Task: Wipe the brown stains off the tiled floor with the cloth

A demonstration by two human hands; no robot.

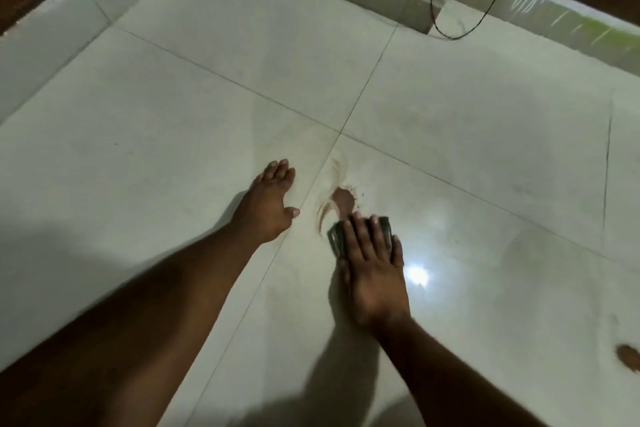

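Flat and straight-fingered, the right hand (372, 274) presses down on a dark folded cloth (337, 236), nothing curled round it; cloth pokes out past the fingertips and on the thumb side. Left hand (270, 201) lies palm-down on the floor (207, 107) w/ fingers straight and together, thumb out to the side, holding nothing, just across a grout line from the cloth. Both forearms reach in from the near edge of the floor.

Brown stain (343, 199) sits right at the cloth's far edge, touching or nearly so; pale brown streaks fan away from it toward the crossing of the grout lines, w/ a few specks beside it. Second brown stain (627, 355) at the right edge of the floor, well apart from the hands, cut off by the frame.

Far side: tiled skirting w/ green-yellow marks, dark wood above. Black cable (460, 33) hangs down there and loops onto the floor near the far right corner. Bright light glare on the tile just right of the right hand.
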